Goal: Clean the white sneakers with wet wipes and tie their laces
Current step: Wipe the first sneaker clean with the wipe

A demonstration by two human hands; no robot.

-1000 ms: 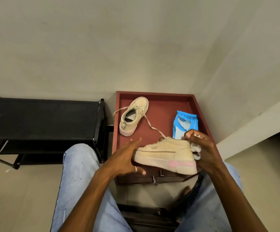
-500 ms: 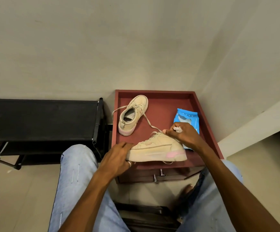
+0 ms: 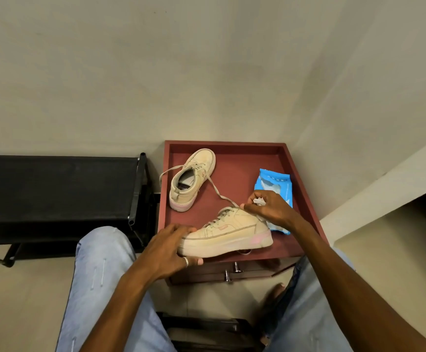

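Fingers (image 3: 178,230) of my left hand (image 3: 164,252) curl over the toe of the near sneaker (image 3: 228,235), thumb under its sole, gripping it. I see my right hand (image 3: 270,210) pinching a crumpled wet wipe (image 3: 259,201) at that sneaker's collar. The shoe sits at the front edge of the red bedside table (image 3: 239,174). The second sneaker (image 3: 192,181) stands farther back, laces loose, and the blue wipes pack (image 3: 275,182) lies partly under my right hand.

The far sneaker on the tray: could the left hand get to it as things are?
Probably yes, once freed: the left hand grips the near sneaker at its toe, but nothing stands between it and the far sneaker.
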